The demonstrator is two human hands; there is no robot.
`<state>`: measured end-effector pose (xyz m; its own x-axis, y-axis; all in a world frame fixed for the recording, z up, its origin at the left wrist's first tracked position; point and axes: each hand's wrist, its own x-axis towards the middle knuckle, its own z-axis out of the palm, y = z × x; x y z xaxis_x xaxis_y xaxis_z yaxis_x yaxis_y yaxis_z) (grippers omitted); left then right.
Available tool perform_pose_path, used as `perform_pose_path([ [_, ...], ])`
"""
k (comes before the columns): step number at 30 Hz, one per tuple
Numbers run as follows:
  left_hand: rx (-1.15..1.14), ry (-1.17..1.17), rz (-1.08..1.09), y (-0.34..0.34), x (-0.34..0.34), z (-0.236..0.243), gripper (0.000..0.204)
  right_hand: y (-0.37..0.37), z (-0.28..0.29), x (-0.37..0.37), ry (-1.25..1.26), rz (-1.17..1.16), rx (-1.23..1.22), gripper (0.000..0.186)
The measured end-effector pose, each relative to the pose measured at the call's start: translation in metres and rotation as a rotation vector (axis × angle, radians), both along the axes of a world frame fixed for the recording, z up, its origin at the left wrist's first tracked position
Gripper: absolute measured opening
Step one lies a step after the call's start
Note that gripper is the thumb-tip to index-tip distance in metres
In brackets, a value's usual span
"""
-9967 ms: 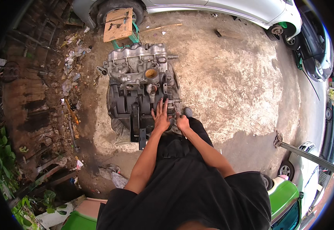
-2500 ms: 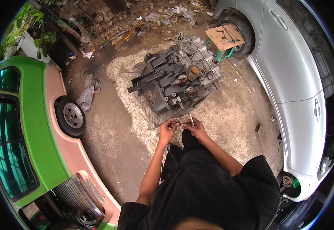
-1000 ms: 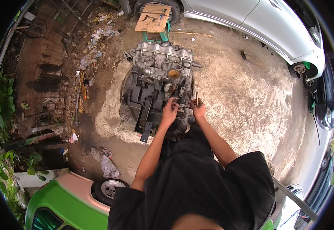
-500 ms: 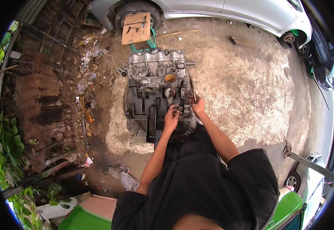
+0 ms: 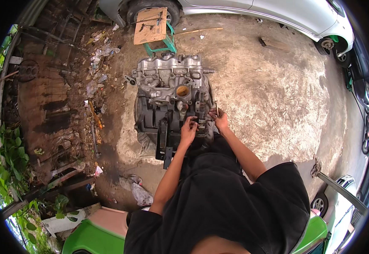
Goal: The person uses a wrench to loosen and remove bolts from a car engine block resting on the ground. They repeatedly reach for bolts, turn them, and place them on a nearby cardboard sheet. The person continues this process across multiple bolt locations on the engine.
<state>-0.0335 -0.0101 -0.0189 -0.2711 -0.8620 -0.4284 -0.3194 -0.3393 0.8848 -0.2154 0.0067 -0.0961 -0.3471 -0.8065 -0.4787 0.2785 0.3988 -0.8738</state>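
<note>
A partly stripped car engine [image 5: 169, 65] stands on the floor in front of me, its silver upper part away from me and its dark block toward me. On the block's near right part, my left hand [image 5: 188, 130] has its fingers curled in a pinch against small fittings; what lies between the fingertips is hidden. At the engine's right edge, my right hand [image 5: 220, 120] is closed around a slim metal tool [image 5: 216, 106], wrench-like in shape, which points away from me. A round opening [image 5: 183, 91] with an orange-brown inside sits beyond my hands.
Behind the engine stands a green stool [image 5: 168, 43] topped by a brown board [image 5: 151, 31]. A silver car [image 5: 218, 9] lines the far side. Litter [image 5: 104, 55] is strewn along the left, and a crumpled cloth [image 5: 141, 195] lies near left. A wooden block [image 5: 273, 43] lies far right.
The view has shifted slightly, so the engine appears a little further left. My right hand still grips the tool at the engine's edge. My left hand stays by the same fittings.
</note>
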Motion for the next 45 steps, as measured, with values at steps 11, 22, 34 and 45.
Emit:
perform_pose_path([
  [11, -0.089, -0.108, -0.028, -0.011, -0.006, -0.006, 0.028, -0.001, 0.004, -0.005, 0.122, 0.056, 0.008, 0.016],
  [22, -0.073, -0.105, -0.110, -0.012, -0.001, 0.001, 0.028, -0.009, -0.010, 0.007, 0.178, 0.091, 0.065, 0.016],
  [34, -0.159, -0.212, -0.158, -0.012, 0.001, -0.015, 0.029, -0.012, -0.035, 0.010, 0.305, 0.173, 0.027, 0.039],
  [45, -0.166, -0.173, -0.097, -0.005, 0.005, -0.011, 0.027, 0.006, 0.004, -0.002, 0.116, 0.010, 0.197, 0.028],
])
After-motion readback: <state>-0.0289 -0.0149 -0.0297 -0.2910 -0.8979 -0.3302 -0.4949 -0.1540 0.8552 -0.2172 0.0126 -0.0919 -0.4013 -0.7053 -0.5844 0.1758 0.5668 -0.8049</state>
